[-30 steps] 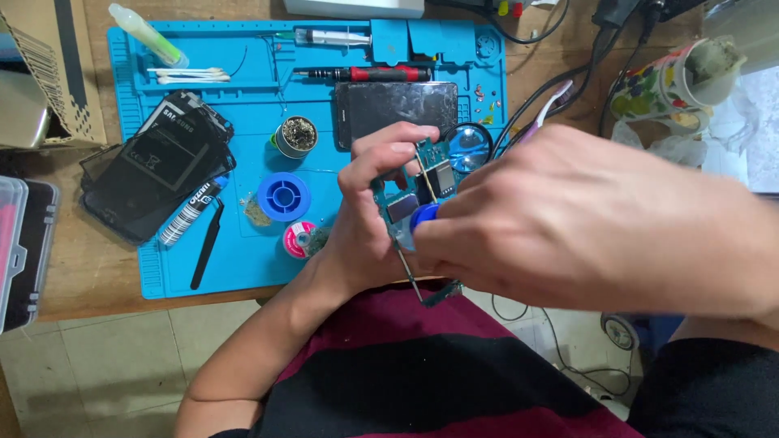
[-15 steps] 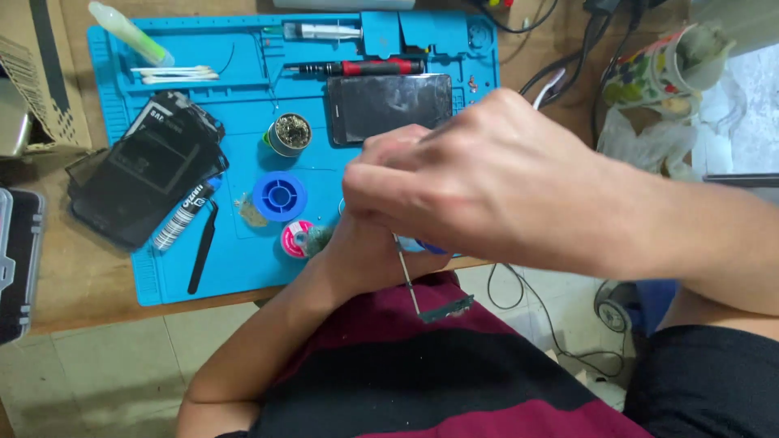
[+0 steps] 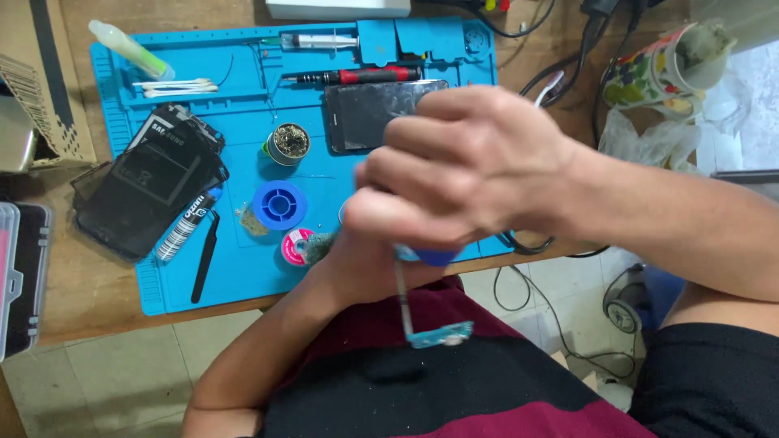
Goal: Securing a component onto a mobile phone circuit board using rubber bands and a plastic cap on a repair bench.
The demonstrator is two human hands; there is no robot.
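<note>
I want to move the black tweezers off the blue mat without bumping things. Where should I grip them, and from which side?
Grip the black tweezers around the middle of their slim body, coming from above and pinching across the width. They lie flat on the blue mat, nearly upright in the picture, with bare mat on their right; the pen-like tube crowds the upper left, so avoid that end.

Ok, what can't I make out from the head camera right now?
Head view:
- Left hand: almost wholly hidden behind the right hand; its grip cannot be told.
- Blue tool handle: mostly covered by the right hand's fingers.
- Small blue circuit board at the tool's tip: blurred, no detail.
- Dark phone on the blue mat: right part hidden by the hand.
</note>
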